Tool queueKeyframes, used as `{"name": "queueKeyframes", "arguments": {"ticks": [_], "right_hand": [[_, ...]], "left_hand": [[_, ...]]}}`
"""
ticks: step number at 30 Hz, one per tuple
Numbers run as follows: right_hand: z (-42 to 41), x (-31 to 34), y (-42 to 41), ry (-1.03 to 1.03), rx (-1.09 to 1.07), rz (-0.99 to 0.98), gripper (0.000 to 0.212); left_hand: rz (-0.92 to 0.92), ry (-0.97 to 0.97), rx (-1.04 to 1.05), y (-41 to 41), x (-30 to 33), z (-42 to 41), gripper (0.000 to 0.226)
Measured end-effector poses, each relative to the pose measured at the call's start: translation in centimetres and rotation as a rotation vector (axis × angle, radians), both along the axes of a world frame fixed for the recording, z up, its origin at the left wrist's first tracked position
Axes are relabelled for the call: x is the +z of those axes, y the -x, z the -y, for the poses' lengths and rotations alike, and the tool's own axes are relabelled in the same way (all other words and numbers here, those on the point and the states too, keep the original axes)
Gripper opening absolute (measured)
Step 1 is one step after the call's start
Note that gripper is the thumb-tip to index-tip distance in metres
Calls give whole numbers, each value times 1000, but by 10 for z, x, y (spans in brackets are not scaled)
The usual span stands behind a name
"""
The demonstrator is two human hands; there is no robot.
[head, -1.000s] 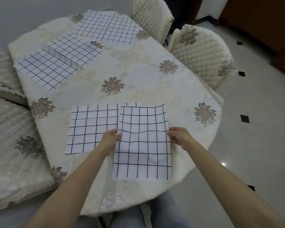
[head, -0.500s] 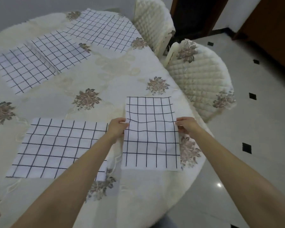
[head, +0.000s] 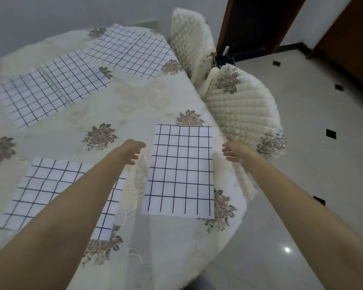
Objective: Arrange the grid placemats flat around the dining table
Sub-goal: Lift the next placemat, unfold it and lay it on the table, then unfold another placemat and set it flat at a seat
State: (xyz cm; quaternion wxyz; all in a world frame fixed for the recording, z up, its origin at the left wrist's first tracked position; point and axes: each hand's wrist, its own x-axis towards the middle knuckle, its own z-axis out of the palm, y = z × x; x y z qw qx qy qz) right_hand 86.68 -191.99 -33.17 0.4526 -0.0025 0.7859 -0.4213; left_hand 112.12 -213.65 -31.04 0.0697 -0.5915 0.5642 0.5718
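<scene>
The nearest placemat (head: 179,170), white with a black grid of squares, lay flat on the table (head: 147,105) close to its right edge, its long sides running away from the person. The left hand (head: 133,150) hung just beside the mat's left edge with fingers loosely curled, holding nothing. The right hand (head: 234,152) was just off the mat's right edge, fingers relaxed and spread, also holding nothing. A second mat (head: 46,191) lay flat to the left, partly hidden under the left forearm. Two more mats (head: 50,88) (head: 132,53) lay on the far side of the flowered cream tablecloth. Two quilted chairs (head: 245,105) stood at the table's right.
</scene>
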Motion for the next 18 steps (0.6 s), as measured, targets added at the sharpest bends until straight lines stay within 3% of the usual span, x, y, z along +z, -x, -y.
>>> {"name": "queueKeyframes", "arguments": {"ticks": [3,6,12,18], "right_hand": [[0,30,-2,43,-15,-39,20],[-11,72,-17,170,-17,-41,20],[-58,147,-74,423,-66,32,43],[-123,197,-123,549,-141,-1,54]], "left_hand": [[-82,-25,-67,9,30,-7,33],[-251,-93,-115,20,67,-23,21],[-558,-216,-263,21,137,-74,35],[-698,-234,-449,21,188,-130,40]]}}
